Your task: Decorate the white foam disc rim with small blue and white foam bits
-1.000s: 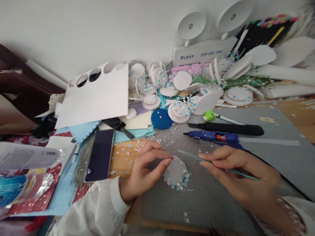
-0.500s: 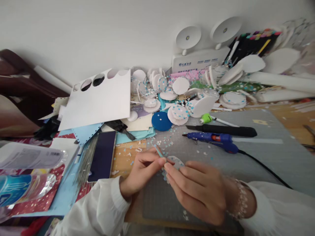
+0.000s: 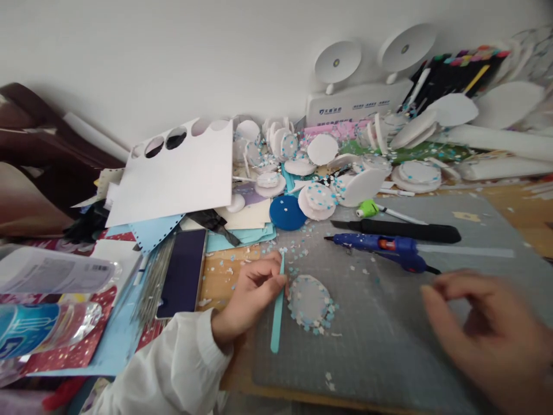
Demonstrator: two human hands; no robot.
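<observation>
My left hand point(image 3: 253, 297) is closed, pinching a narrow teal strip point(image 3: 277, 323) with a rounded lower end between thumb and fingers. Just right of the strip lies a clear round disc point(image 3: 309, 301) on the grey cutting mat point(image 3: 367, 357), its rim edged with small blue and white star-shaped pieces. Off to the right, my right hand point(image 3: 496, 340) is over the mat, slightly blurred, with thumb and curled fingers apart and nothing seen in them. Nearest to it is a blue glue gun point(image 3: 380, 245) with a clear glue stick in its back.
Behind the glue gun lie a black cutter knife point(image 3: 397, 229) and a green-capped pen point(image 3: 367, 208). A blue round lid point(image 3: 286, 212) and several white foam discs point(image 3: 323, 150) crowd the back. Leftward are a phone point(image 3: 182, 274), a white board point(image 3: 173, 173) and a water bottle point(image 3: 47, 329).
My right hand has let go and moved far to the right, uncovering the clear disc. The teal strip has swung nearly upright in my left hand, which stays in about the same place.
</observation>
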